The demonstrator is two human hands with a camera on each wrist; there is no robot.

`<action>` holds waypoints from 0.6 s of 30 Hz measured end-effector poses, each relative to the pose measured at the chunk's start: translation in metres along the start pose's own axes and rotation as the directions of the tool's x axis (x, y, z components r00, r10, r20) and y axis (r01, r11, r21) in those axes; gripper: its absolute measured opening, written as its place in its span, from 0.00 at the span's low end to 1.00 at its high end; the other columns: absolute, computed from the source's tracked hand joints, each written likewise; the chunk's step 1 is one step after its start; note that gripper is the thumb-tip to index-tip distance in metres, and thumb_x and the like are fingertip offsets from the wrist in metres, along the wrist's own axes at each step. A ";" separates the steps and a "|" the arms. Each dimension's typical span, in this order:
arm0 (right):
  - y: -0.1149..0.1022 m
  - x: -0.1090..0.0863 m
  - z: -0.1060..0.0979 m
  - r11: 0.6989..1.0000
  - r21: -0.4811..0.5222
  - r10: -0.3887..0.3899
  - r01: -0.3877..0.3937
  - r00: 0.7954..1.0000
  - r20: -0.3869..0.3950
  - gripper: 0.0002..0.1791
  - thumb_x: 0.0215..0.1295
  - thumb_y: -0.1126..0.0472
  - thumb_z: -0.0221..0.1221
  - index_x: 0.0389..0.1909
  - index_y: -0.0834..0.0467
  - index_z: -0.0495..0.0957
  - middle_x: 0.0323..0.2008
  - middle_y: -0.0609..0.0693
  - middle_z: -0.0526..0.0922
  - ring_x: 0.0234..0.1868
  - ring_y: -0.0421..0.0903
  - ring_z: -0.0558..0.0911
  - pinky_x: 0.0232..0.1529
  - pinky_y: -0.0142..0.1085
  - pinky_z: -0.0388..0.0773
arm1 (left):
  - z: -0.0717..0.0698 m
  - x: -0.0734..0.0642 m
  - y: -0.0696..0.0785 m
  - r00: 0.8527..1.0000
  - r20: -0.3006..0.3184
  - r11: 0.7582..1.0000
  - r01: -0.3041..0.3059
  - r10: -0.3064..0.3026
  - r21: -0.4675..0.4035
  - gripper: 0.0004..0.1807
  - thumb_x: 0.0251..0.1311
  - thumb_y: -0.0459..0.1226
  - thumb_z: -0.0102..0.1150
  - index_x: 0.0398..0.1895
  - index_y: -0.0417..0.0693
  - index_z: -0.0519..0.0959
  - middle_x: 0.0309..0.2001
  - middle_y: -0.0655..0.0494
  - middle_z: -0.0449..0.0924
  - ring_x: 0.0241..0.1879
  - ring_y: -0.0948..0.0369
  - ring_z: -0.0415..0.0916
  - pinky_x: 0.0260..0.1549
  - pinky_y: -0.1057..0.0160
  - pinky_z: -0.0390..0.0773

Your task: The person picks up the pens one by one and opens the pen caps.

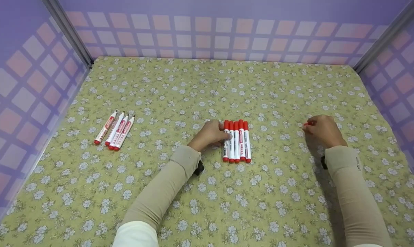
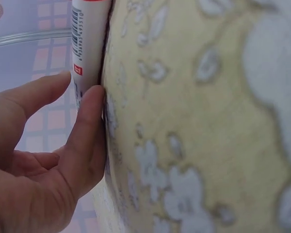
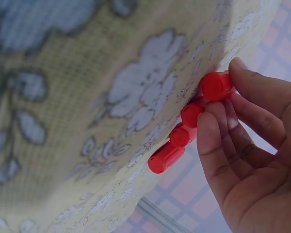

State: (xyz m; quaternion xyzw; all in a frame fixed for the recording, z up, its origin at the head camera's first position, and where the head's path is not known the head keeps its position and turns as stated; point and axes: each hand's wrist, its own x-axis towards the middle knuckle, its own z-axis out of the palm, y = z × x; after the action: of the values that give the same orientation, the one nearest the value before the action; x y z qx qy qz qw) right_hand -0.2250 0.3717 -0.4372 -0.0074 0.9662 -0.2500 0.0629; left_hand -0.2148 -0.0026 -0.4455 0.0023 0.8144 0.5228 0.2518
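Note:
Several white markers (image 1: 236,145) with red caps lie side by side mid-table. My left hand (image 1: 212,132) is at the left end of this row. In the left wrist view, an extended fingertip (image 2: 93,94) touches the side of the end marker (image 2: 89,46), low by the cloth, and the thumb points at its barrel. Off to the right, my right hand (image 1: 325,129) is low over the cloth. The right wrist view shows several loose red caps (image 3: 190,114) in a line; my thumb and fingers pinch the end cap (image 3: 216,86), a fingertip beside its neighbour.
On the left lie several uncapped markers (image 1: 119,133), dark tips pointing away and red ends toward me. A flowered yellow-green cloth (image 1: 207,206) covers the table. Purple checked panels (image 1: 220,32) stand along the back and both sides, joined by metal posts (image 1: 69,32).

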 end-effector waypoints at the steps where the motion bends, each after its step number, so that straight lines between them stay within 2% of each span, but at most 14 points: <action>1: 0.000 0.000 0.000 1.000 -0.003 -0.004 0.004 1.000 -0.004 0.16 0.69 0.60 0.56 0.50 0.68 0.79 0.45 0.69 0.81 0.43 0.60 0.83 0.40 0.51 0.80 | 0.000 0.000 0.000 1.000 0.000 1.000 0.002 -0.002 0.000 0.12 0.58 0.34 0.63 0.42 0.38 0.75 0.37 0.48 0.80 0.28 0.61 0.80 0.27 0.65 0.81; 7: -0.001 -0.001 0.001 1.000 0.000 0.004 -0.004 1.000 -0.009 0.17 0.70 0.61 0.55 0.52 0.69 0.78 0.47 0.70 0.80 0.46 0.62 0.82 0.44 0.53 0.79 | 0.001 0.002 0.002 1.000 -0.010 0.998 0.004 -0.003 0.066 0.07 0.57 0.32 0.63 0.35 0.39 0.76 0.31 0.51 0.78 0.25 0.61 0.78 0.24 0.66 0.79; 14: -0.001 -0.001 0.000 1.000 0.021 0.007 -0.008 1.000 0.006 0.17 0.69 0.60 0.56 0.51 0.68 0.79 0.46 0.69 0.81 0.45 0.60 0.82 0.42 0.51 0.80 | 0.000 0.000 0.003 1.000 -0.024 0.994 0.005 -0.003 0.114 0.02 0.57 0.30 0.60 0.31 0.40 0.77 0.26 0.54 0.77 0.20 0.63 0.74 0.21 0.66 0.76; 18: -0.001 -0.001 0.000 1.000 0.013 0.006 -0.006 1.000 0.016 0.17 0.69 0.59 0.56 0.51 0.68 0.79 0.47 0.69 0.81 0.45 0.60 0.82 0.41 0.50 0.80 | 0.001 0.001 0.003 0.999 -0.035 0.993 0.007 -0.003 0.120 0.05 0.56 0.29 0.59 0.24 0.43 0.75 0.23 0.55 0.75 0.18 0.63 0.71 0.19 0.67 0.74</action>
State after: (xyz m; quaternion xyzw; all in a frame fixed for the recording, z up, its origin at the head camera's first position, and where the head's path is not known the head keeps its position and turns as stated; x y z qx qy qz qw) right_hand -0.2236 0.3706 -0.4363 -0.0062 0.9639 -0.2562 0.0716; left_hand -0.2158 -0.0001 -0.4432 0.0064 0.8486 0.4724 0.2383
